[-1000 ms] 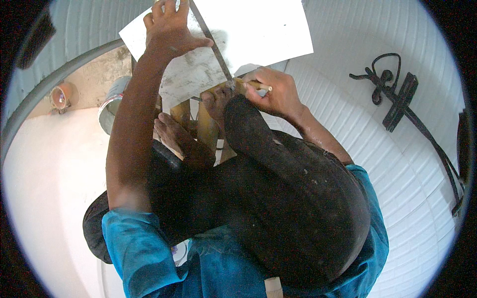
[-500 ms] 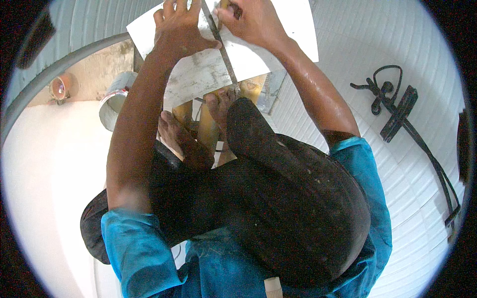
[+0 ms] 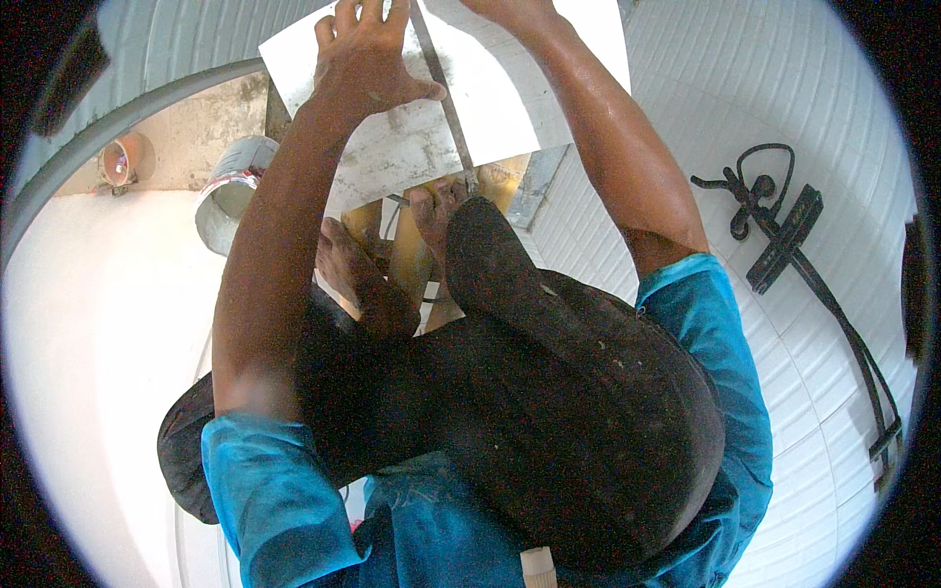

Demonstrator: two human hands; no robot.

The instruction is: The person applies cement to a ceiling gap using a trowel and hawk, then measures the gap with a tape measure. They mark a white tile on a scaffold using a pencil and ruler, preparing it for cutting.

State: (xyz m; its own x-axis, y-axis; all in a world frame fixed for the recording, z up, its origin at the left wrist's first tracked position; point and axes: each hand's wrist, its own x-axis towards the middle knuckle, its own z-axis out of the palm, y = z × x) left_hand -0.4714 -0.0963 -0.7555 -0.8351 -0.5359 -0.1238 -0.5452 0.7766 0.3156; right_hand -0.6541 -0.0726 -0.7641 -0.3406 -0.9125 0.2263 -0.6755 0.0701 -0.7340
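A white flat panel [image 3: 490, 98], smudged grey on its left part, lies before me near the top. Across it runs a dark straight bar [image 3: 446, 98], its near end beside my bare foot [image 3: 426, 211]. My left hand [image 3: 363, 64] presses on the panel's left part with fingers spread and the thumb reaching to the bar. To the right of the bar, my right hand [image 3: 512, 10] is at the upper rim. Its fingers are cut off by the edge, so what it holds is hidden.
Yellowish supports [image 3: 407, 255] stand under the panel by my feet. A whitish bucket [image 3: 230, 201] stands to the left, with a small orange pot [image 3: 122, 159] beyond it. A black object with cords [image 3: 784, 240] lies on the ribbed white surface [image 3: 676, 127] at right.
My right hand has moved away along the bar, up past the picture's edge; before, it pinched a small yellowish thing beside the bar. My left hand stays spread on the panel.
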